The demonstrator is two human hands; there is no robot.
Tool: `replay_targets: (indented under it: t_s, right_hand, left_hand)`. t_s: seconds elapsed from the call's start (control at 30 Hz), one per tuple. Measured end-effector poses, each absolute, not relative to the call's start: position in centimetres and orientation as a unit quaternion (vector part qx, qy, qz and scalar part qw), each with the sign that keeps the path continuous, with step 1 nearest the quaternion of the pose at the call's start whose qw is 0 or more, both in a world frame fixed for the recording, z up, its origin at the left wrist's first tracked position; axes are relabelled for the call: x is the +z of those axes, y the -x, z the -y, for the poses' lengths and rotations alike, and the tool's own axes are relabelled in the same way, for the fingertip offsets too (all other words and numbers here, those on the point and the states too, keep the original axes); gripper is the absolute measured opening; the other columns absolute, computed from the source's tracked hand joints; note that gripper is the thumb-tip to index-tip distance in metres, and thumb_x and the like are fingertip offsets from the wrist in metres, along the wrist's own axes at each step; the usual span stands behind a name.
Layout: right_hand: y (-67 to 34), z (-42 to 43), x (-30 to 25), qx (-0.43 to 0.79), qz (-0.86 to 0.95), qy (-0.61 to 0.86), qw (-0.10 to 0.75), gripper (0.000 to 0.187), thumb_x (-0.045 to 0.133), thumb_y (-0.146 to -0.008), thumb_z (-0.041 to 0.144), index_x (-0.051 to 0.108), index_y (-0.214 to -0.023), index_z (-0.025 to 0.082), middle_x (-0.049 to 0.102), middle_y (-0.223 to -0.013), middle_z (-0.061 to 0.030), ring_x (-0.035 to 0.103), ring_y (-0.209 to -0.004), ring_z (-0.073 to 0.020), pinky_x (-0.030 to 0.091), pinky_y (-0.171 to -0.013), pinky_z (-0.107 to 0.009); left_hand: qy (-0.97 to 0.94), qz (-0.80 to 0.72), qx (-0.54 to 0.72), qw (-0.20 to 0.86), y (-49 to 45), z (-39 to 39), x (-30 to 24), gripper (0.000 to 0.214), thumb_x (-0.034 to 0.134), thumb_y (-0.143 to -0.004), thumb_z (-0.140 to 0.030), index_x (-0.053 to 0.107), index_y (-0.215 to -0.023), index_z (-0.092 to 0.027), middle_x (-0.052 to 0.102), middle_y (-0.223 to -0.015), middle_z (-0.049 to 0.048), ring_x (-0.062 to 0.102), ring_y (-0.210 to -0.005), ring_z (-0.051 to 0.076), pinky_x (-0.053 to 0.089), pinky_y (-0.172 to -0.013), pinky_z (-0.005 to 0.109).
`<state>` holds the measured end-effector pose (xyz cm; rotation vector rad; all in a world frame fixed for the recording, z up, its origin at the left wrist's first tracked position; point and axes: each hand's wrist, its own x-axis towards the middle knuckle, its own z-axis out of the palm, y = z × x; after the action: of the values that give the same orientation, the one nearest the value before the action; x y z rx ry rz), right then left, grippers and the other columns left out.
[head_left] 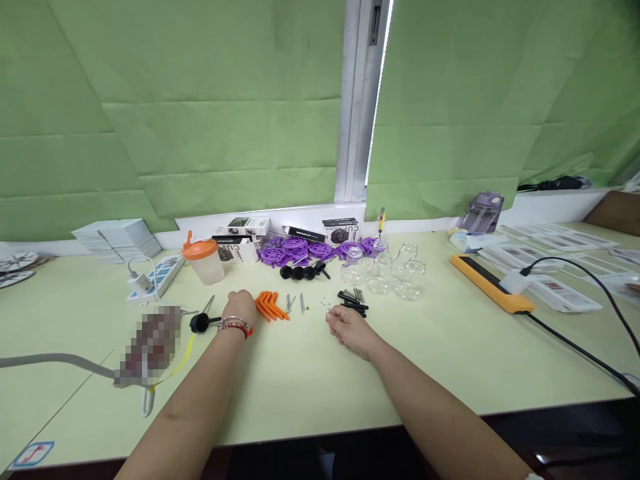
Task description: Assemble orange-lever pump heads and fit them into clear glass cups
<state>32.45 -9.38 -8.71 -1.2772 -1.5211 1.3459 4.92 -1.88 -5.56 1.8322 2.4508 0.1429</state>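
My left hand (240, 308) rests on the pale green table (310, 373), fingers curled under, beside a fan of orange plastic pieces (271, 305); a beaded bracelet circles its wrist. My right hand (350, 328) lies loosely curled on the table, just below a small pile of black parts (353, 301) and tiny screws (325, 303). A few metal bolts (295, 303) lie between the two hands. A black knob with a shaft (201, 323) sits left of my left wrist. I cannot see anything held in either hand.
Purple round plastic parts (300, 251), black knobs (303, 271) and clear glass jars (385, 270) sit further back. An orange-lidded cup (204, 260), power strip (153, 277), small boxes (340, 231), a stack of cards (117, 239), and an orange device with a cable (493, 283) surround them.
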Motion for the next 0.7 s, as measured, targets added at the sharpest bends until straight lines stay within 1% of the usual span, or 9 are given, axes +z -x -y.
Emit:
replay_targets:
  t_s: [0.13,0.2,0.33,0.4,0.5,0.57,0.7]
  right_hand:
    - [-32.4,9.4,-8.6,0.522,0.591,0.498,0.361,0.025,0.046,-0.087,0.041,0.048,-0.076,0.019,0.051,-0.065,0.0026,0.041,-0.046,-0.0069,0.032,-0.044,-0.020]
    - [-32.4,9.3,-8.6,0.520,0.592,0.499,0.361,0.025,0.047,-0.087,0.042,0.048,-0.076,0.019,0.052,-0.065,0.0025,0.041,-0.046,-0.0069,0.032,-0.044,-0.020]
    - [-32.4,9.3,-8.5,0.521,0.589,0.503,0.359,0.026,0.048,-0.086,0.043,0.048,-0.076,0.019,0.052,-0.064,0.0028,0.040,-0.045,-0.0071,0.032,-0.045,-0.020]
    - [-32.5,9.3,-8.5,0.513,0.597,0.503,0.357,0.026,0.048,-0.086,0.043,0.048,-0.075,0.019,0.052,-0.063,0.0029,0.040,-0.046,-0.0075,0.033,-0.045,-0.021]
    - [-32.5,9.3,-8.8,0.458,0.635,0.509,0.357,0.023,0.047,-0.086,0.040,0.051,-0.077,0.019,0.051,-0.063,0.0027,0.042,-0.049,-0.0087,0.034,-0.049,-0.022]
    - [-32.4,9.4,-8.9,0.404,0.665,0.516,0.358,0.021,0.047,-0.087,0.038,0.055,-0.081,0.019,0.052,-0.064,0.0023,0.043,-0.053,-0.0099,0.034,-0.052,-0.023]
    - [-31.8,9.9,-8.5,0.335,0.713,0.518,0.334,0.021,0.049,-0.086,0.032,0.061,-0.096,0.019,0.058,-0.073,-0.0005,0.048,-0.061,-0.0124,0.038,-0.060,-0.025]
  left_hand:
    - [-0.601,-0.798,0.033,0.032,-5.0,1.8,-5.6,0.031,0.045,-0.077,-0.015,0.067,-0.098,-0.008,0.064,-0.104,0.0247,0.065,-0.088,0.030,0.049,-0.067,0.035]
    - [-0.603,-0.797,0.030,0.019,-5.1,2.1,-5.3,0.031,0.044,-0.079,-0.020,0.068,-0.096,-0.009,0.065,-0.101,0.0236,0.063,-0.093,0.033,0.049,-0.070,0.038]
    - [-0.605,-0.794,0.046,-0.035,-4.7,3.2,-3.7,0.041,0.038,-0.083,-0.026,0.061,-0.111,-0.005,0.059,-0.112,0.0254,0.055,-0.106,0.035,0.047,-0.078,0.040]
    - [-0.610,-0.789,0.049,-0.060,-4.1,3.9,-3.0,0.044,0.037,-0.084,-0.027,0.058,-0.113,-0.002,0.055,-0.116,0.0262,0.051,-0.111,0.035,0.044,-0.084,0.041]
    - [-0.612,-0.787,0.030,-0.075,-2.8,4.7,-2.7,0.045,0.043,-0.080,-0.030,0.059,-0.110,0.000,0.055,-0.114,0.0261,0.050,-0.109,0.036,0.042,-0.087,0.041]
    - [-0.606,-0.792,0.003,-0.080,-2.0,5.1,-3.1,0.047,0.046,-0.078,-0.031,0.059,-0.111,0.000,0.055,-0.114,0.0257,0.050,-0.108,0.036,0.042,-0.088,0.041]
    - [-0.607,-0.790,-0.023,-0.085,-0.9,5.6,-4.2,0.045,0.040,-0.082,-0.030,0.058,-0.112,-0.002,0.054,-0.118,0.0250,0.050,-0.111,0.035,0.040,-0.090,0.042]
